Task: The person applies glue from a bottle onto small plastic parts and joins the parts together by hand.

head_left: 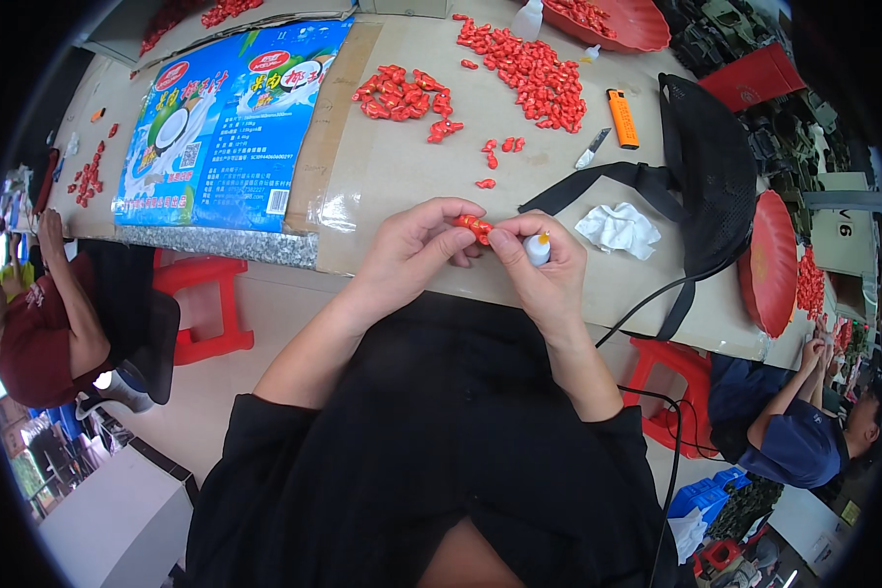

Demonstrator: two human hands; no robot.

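Note:
My left hand [408, 253] pinches a small red piece with gold markings [474, 228] between thumb and fingers, over the table's near edge. Its exact kind is too small to make out. From the other side, the fingertips of my right hand [550, 286] meet the piece's right end. A small white squeeze bottle [538, 251] with a yellowish tip is also held in my right hand, tucked between thumb and fingers. Beyond my hands lie a cluster of larger red pieces [398, 95] and a wide pile of smaller red pieces [534, 73], with a few strays nearer me.
An orange lighter [621, 119], a craft knife [593, 148], a crumpled tissue [619, 230] and a black bag [705, 176] with straps lie rightward. Blue printed cardboard [225, 132] covers the left side. Red trays [772, 265] stand at right and back. People sit on both sides.

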